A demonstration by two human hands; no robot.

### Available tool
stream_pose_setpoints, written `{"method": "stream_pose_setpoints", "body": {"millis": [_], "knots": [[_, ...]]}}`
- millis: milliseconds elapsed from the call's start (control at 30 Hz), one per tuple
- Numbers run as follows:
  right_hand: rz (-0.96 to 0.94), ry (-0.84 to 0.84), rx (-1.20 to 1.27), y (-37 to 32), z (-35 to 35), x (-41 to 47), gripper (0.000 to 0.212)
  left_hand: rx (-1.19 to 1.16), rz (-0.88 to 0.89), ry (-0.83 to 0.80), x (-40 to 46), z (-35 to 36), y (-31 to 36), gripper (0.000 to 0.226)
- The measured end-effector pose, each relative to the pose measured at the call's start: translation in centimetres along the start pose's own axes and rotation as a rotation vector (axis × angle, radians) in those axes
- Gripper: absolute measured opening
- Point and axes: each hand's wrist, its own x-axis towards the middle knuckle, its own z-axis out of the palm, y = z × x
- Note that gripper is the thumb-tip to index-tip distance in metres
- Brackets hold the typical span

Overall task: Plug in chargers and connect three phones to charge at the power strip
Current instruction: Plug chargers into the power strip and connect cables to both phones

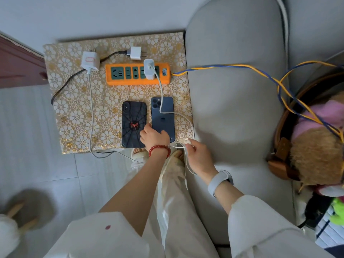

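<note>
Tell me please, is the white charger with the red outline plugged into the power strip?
Unplugged. The charger lies on the patterned mat left of the orange power strip, its prongs exposed and pointing away.

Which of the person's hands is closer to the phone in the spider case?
Left. The left hand rests against the spider-case phone at its right edge, gripping the blue phone. The right hand is farther right, pinching the white cable.
</note>
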Motion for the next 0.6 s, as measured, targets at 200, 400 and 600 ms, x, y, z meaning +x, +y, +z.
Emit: {"method": "stream_pose_setpoints", "body": {"millis": [200, 400, 600], "knots": [[0.106, -0.105, 0.101, 0.6, 4.1, 2.2, 0.045, 0.033, 0.018, -0.037, 0.5, -0.8, -1.2, 0.041], [0.122, -0.004, 0.154, 0.6, 5.5, 2.8, 0.034, -0.014, -0.055, -0.168, 1.3, -1.1, -1.0, 0.039], [0.171, 0.039, 0.224, 1.0, 3.8, 2.6, 0.031, -0.055, -0.092, -0.284, 1.8, -0.9, -1.8, 0.048]]}}
